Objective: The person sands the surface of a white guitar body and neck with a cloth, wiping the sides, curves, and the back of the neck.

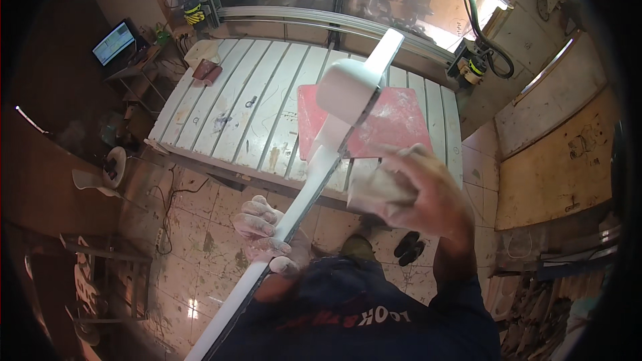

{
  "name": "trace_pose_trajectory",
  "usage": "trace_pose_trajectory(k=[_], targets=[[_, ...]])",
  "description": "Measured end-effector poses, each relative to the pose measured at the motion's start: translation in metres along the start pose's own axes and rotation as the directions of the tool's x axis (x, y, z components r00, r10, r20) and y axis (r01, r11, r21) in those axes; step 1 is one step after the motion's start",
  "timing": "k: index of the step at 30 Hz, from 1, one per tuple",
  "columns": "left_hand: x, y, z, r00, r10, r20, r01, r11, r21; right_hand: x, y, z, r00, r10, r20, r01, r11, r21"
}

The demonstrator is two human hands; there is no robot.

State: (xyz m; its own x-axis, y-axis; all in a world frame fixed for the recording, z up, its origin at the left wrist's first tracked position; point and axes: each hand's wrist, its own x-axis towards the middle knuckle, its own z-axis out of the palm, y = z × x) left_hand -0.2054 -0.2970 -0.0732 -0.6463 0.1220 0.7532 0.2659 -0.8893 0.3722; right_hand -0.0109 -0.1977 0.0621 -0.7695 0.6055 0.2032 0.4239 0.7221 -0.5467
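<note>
A long white piece [307, 194], with a wide rounded white section near its top and a dark strip along its right edge, runs diagonally from my body up over a pink dusty sheet [394, 127] on the slatted table [227, 113]. My left hand [267, 230], coated in white dust, is closed around the piece's lower shaft. My right hand [424, 187], blurred, is closed on a pale greyish block or pad [374, 187] just right of the piece, below the pink sheet.
A machine gantry [281, 13] spans behind the table. A laptop [112, 43] stands at left, above a white chair [93, 180]. A maroon object [206, 72] lies on the table's back left. A wooden board [548, 180] leans at right. Dark sandals [406, 247] are on the floor.
</note>
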Motion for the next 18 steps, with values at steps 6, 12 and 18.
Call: trace_pose_trajectory(k=[6,12,18], targets=[[-0.001,-0.001,0.0,1.0,0.005,0.011,-0.004,1.0,-0.021,0.023,0.007,0.021,0.973,-0.005,0.232,0.026,0.996,-0.091],[-0.002,-0.002,-0.001,1.0,0.012,0.024,-0.012,1.0,-0.018,0.022,0.01,0.047,0.937,-0.114,0.33,0.121,0.993,-0.001],[-0.001,-0.003,-0.005,0.997,0.015,0.078,-0.014,1.0,-0.019,0.03,0.018,0.049,0.979,-0.085,0.185,0.107,0.988,-0.112]])
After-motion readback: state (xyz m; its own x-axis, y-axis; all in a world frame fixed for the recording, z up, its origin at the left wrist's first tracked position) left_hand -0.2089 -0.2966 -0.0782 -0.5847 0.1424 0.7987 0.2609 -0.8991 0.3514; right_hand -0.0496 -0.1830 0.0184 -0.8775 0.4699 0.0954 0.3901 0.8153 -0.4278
